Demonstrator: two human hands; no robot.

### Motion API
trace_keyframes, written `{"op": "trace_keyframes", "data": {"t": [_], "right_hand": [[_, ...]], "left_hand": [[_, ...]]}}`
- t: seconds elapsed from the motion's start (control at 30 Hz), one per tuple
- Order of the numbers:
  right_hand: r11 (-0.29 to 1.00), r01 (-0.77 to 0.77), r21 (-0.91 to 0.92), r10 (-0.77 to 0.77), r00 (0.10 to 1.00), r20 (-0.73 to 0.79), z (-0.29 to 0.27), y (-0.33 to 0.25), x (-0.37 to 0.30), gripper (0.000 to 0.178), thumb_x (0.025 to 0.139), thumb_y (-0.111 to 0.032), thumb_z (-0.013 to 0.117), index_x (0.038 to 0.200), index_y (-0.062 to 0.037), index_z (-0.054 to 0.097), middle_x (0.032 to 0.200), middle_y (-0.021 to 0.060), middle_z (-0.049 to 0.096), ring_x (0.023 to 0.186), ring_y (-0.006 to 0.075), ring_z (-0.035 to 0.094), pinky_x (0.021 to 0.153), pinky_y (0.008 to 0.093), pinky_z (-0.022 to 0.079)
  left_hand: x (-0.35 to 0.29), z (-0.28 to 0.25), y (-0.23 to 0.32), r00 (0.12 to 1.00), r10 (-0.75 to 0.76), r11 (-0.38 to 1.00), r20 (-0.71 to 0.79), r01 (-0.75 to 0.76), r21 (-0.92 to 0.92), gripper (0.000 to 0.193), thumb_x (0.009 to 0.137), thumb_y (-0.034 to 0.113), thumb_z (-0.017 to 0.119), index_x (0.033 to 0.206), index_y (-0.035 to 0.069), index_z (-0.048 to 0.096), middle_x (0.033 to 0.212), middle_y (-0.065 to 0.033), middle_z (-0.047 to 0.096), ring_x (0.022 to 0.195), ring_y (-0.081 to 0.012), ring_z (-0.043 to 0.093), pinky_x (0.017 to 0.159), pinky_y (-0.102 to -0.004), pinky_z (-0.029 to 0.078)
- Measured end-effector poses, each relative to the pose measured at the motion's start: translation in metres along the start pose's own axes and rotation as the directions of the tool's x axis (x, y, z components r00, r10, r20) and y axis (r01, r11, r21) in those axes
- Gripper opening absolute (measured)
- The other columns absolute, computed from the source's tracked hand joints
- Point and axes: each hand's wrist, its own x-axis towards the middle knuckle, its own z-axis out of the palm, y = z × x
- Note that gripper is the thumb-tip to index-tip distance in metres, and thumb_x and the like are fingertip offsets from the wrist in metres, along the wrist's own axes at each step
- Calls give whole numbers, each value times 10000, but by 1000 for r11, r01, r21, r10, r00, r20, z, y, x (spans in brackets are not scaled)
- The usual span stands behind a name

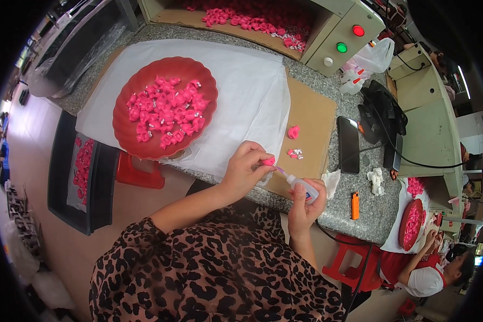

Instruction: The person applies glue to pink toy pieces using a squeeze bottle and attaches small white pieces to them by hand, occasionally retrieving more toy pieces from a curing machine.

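Note:
Between the thumb and fingers of my left hand [245, 167] is a small pink figure part [269, 161]. My right hand [307, 201] is closed around a white glue bottle [301, 188], its thin nozzle pointing at the pink part. Whether the tip touches the part I cannot tell. Beyond my hands, a single pink piece [293, 132] and a small group of pink-and-white pieces [294, 153] lie on a brown cardboard sheet [311, 115]. A red scalloped bowl [124, 131], heaped with pink pieces [169, 110], sits on white paper [241, 75] to the left.
A machine with coloured buttons [342, 40] stands at the back, pink pieces inside it. On the right of the table lie a phone [348, 145], an orange lighter [355, 206] and crumpled tissue [376, 181]. A dark bin [103, 188] stands lower left. Another person [421, 276] works at right.

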Motion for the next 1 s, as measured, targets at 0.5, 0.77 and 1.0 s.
{"op": "trace_keyframes", "data": {"t": [0.5,0.77,1.0], "right_hand": [[992,-63,114,67,997,-34,1,0,4,159,794,-85,540,888,6,449,841,67,463,569,102,503,486,182,406],[969,-153,194,162,986,-30,-4,4,11,164,794,-121,544,883,-10,462,804,49,478,582,93,486,498,179,401],[944,-186,273,189,982,15,-13,-3,25,162,782,-88,553,857,19,457,800,69,462,584,112,496,504,198,403]], "left_hand": [[0,-3,-1,999,-30,998,42,33,-55,181,701,-9,615,872,-21,556,903,-72,438,783,-134,535,666,-223,508],[4,-12,7,982,-78,997,172,76,15,239,762,-22,549,999,-31,523,972,-65,441,835,-113,529,709,-204,477],[11,-22,15,928,-158,987,338,157,29,270,818,27,470,1087,6,486,1015,-84,488,874,-132,515,741,-230,430]]}}
